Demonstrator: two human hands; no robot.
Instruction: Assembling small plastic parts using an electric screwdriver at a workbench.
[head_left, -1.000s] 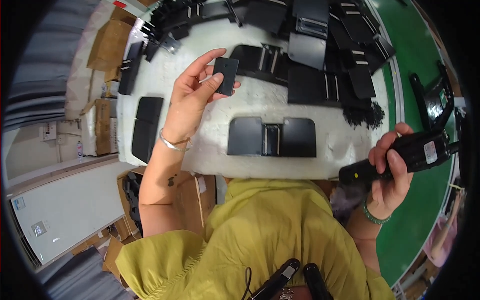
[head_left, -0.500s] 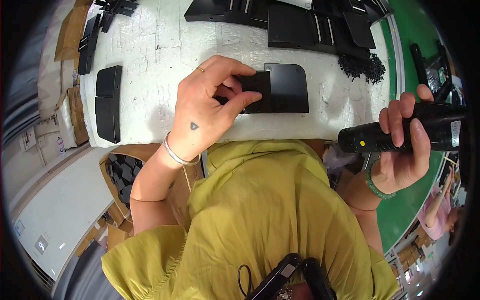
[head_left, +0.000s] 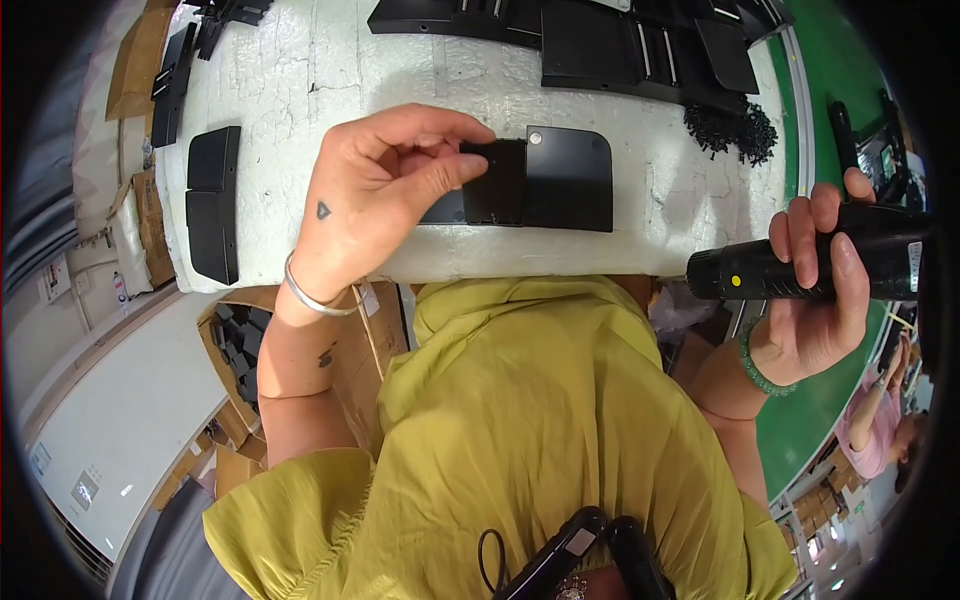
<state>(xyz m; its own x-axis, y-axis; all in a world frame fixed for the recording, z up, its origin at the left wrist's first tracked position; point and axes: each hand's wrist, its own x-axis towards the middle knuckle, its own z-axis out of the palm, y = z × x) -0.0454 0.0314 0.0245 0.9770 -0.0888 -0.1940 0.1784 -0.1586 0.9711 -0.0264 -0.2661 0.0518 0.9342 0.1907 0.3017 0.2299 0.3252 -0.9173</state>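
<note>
A flat black panel with rounded corners (head_left: 570,180) lies on the white-covered table in front of me. Across its middle sits a smaller square black piece (head_left: 497,185). My left hand (head_left: 375,185) is closed in a pinch at that piece's left side, thumb toward me and forefinger at the far edge. A small round silvery spot shows near the panel's far edge. Off to the right, my right hand (head_left: 825,285) is wrapped round a black electric screwdriver (head_left: 740,273), its ribbed nose pointing left, held over the table's right front corner.
At the far side are large black parts with metal rods (head_left: 600,45) and a heap of black screws (head_left: 730,132). Another black panel (head_left: 213,205) lies at the left. A box of black pieces (head_left: 240,350) stands below the table's left edge; a person (head_left: 875,420) is far right.
My left hand has shifted left, and the square piece has slid left with it, baring more of the panel. The screwdriver in my right hand has moved slightly right.
</note>
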